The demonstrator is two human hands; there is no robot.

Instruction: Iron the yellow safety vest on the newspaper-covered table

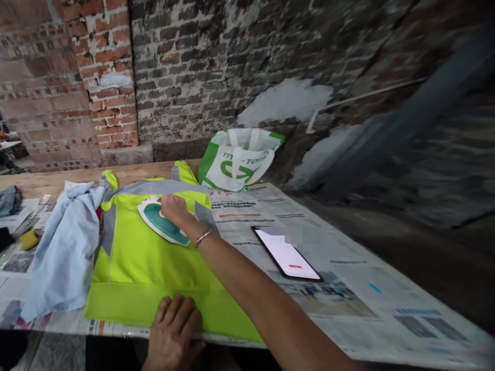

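Observation:
A bright yellow-green jacket with grey panels (135,252) is spread out on the newspaper-covered table, its hem toward me. My right hand (173,208) grips the handle of a white and teal iron (157,219), which rests on the upper middle of the jacket, its pointed end toward the lower right. Fingers of my left hand (176,327) lie flat on the jacket's hem at the near table edge; the thumb points to the right. A light blue crumpled garment (67,247) lies along the jacket's left side.
Right of the jacket, a phone with a lit screen (288,255) lies on the newspaper (367,288). A green and white bag (242,159) stands at the back against the brick wall (201,72). A yellow sponge-like piece (29,239) and dark cloth (10,200) are at far left.

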